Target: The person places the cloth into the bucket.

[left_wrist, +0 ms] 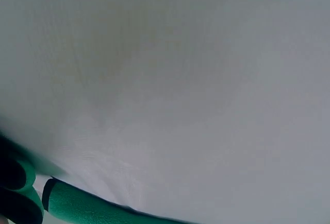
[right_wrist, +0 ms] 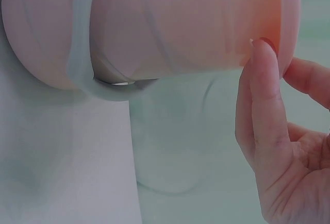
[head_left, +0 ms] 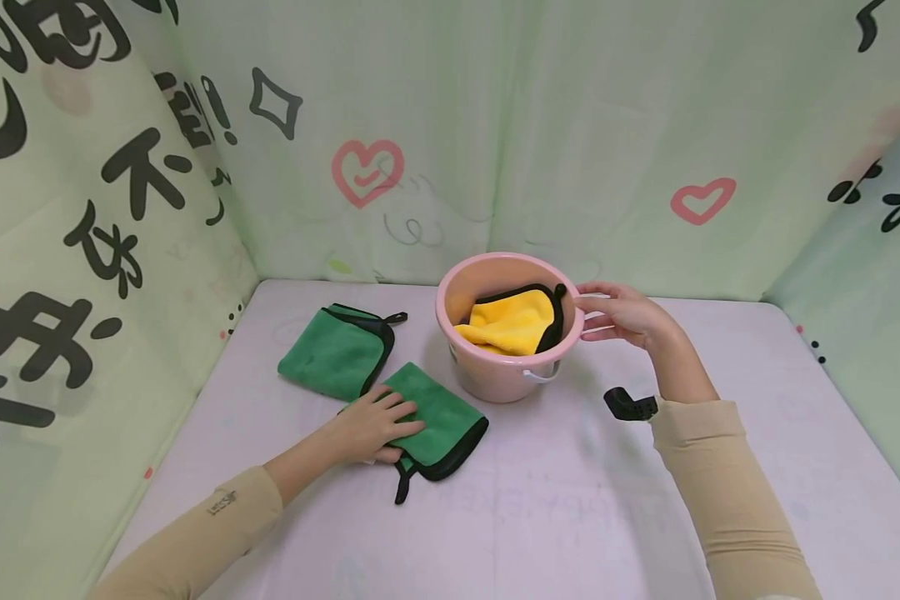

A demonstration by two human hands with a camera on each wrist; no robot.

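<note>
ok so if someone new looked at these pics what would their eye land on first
Probably the bright yellow cloth inside the pink bucket, which stands toward the back of the table with the right hand at its rim. Next might come two black-edged green cloths: the farther green cloth left of the bucket, the nearer green cloth under the left hand.

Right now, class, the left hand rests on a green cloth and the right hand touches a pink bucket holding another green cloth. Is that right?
Not quite: the head view shows a yellow cloth, not green, in the pink bucket. The left hand does rest on a green cloth, and the right hand touches the bucket.
</note>
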